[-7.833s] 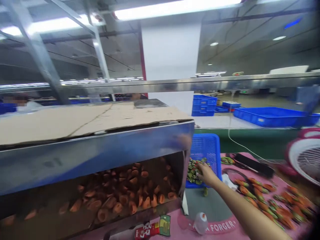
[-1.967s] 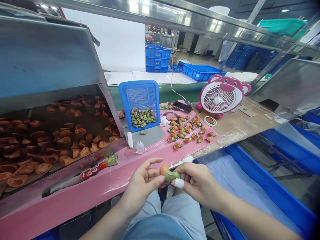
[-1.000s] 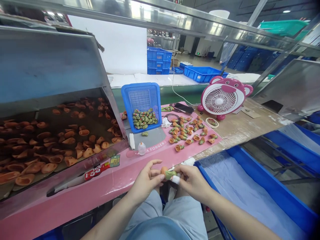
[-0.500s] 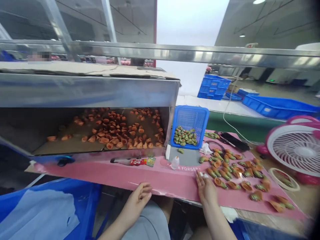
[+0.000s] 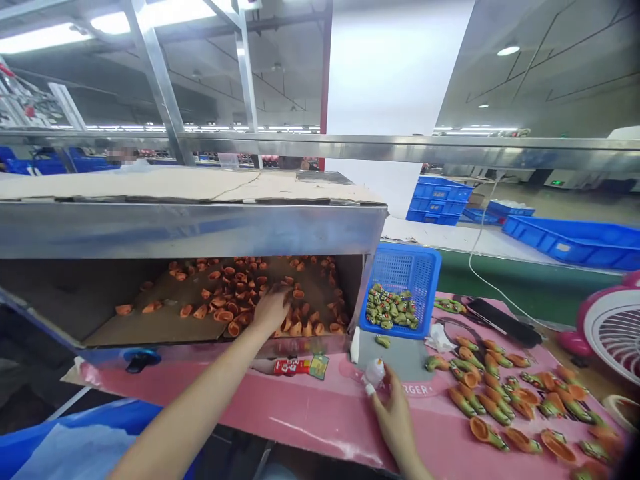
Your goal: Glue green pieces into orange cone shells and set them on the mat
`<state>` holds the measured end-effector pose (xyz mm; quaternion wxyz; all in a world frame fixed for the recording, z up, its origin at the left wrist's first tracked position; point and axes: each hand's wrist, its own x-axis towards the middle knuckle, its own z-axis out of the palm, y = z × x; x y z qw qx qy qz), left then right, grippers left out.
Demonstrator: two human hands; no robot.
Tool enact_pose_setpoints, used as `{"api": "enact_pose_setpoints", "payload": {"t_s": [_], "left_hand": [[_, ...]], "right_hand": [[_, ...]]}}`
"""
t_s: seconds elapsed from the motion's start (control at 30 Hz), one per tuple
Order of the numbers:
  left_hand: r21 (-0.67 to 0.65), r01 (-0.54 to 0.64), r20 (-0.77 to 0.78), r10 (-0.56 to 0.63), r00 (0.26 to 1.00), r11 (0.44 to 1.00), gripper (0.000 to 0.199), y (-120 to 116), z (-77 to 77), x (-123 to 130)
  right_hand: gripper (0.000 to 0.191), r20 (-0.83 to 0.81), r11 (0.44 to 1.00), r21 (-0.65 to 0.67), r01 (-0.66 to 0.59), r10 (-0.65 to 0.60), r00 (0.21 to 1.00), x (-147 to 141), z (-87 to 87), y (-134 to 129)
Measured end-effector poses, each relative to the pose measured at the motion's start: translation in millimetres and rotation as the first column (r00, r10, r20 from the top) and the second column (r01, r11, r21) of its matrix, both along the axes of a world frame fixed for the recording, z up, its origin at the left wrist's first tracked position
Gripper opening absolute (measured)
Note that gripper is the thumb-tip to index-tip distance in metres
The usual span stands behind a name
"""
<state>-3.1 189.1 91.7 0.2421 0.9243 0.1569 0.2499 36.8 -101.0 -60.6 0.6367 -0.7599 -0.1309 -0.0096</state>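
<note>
Pink mat (image 5: 320, 407), lower middle of frame: white capitals read "RGER", followed by a small dot. Letters to the left are hidden by the right hand (image 5: 397, 420). Tube (image 5: 287, 367), lower middle, just left of the mat lettering: red label with white characters, too small to read. Green-and-yellow tag (image 5: 319, 367), touching the tube's right end: print illegible. Small green lit sign (image 5: 553, 182), far right background: illegible. No numbers readable.
</note>
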Motion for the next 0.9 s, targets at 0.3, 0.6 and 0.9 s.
{"api": "enact_pose_setpoints", "payload": {"t_s": [0.3,0.6,0.9], "left_hand": [[-0.096,0.177,-0.106,-0.187,0.977,0.979,0.015,33,0.5,63],[-0.516,0.274,0.248,-0.165,0.955,0.811,0.016,-19,29.3,-15],[-0.987,0.126,0.108,-0.172,0.979,0.096,0.023,-169,-20.7,-121]], "right_hand": [[0.034,-0.007,0.996,-0.046,0.070,-0.070,0.997,-5,10.0,8],[0.028,0.006,0.971,0.192,0.140,-0.144,0.990,-32,48.5,-16],[0.031,0.044,0.950,0.287,0.123,-0.141,0.989,-81,115.0,-81]]}}
